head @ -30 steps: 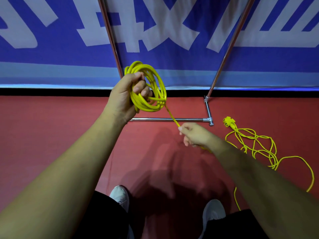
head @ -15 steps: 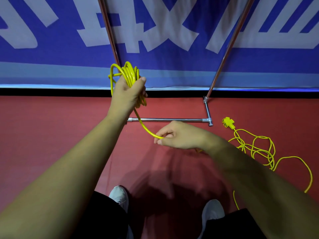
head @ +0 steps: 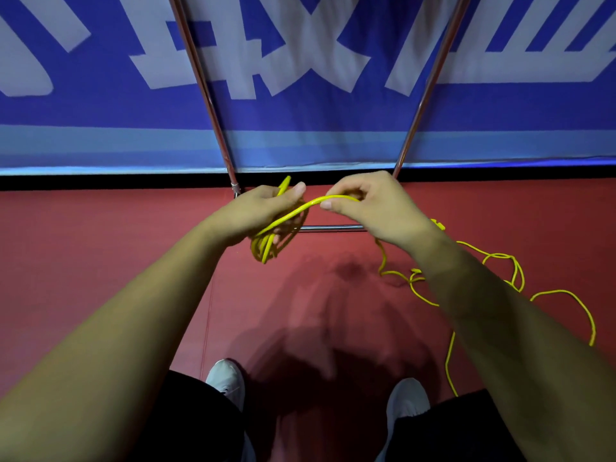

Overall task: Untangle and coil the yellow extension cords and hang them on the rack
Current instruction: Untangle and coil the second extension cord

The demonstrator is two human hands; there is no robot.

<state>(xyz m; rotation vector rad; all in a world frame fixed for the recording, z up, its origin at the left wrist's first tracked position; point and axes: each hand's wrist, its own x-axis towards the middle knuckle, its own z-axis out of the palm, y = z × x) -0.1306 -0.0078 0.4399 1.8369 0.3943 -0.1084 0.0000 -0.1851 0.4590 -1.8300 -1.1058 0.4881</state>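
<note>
**Both hands on the cord, low in front of the rack**

Underfoot, red flooring [head: 100, 261] runs up to a blue banner [head: 300, 135] with large pale lettering. The rack [head: 206, 95] stands against it: two slanted metal poles and a base bar along the floor.

From my feed, the left hand [head: 260, 211] has its fingers curled round the coil [head: 266, 248]. Most of the loops hang below the palm, and one loop end pokes up just beside the thumb. A single strand of the yellow extension cord [head: 300, 208] leaves the coil and arcs up and across to the right hand [head: 373, 208], which pinches it between thumb and fingertips. The two hands sit near each other at about the same height, with only that short arc of cord between them.

Past the right hand the cord drops beside the wrist (partly hidden by the forearm) into a loose tangle [head: 500, 261] lying on the floor to the right. A yellow plug [head: 439, 224] shows just beyond the right wrist, near the end of the base bar. Nothing yellow hangs on the rack poles that I can see. Two white shoes [head: 226, 378] show at the bottom edge.
</note>
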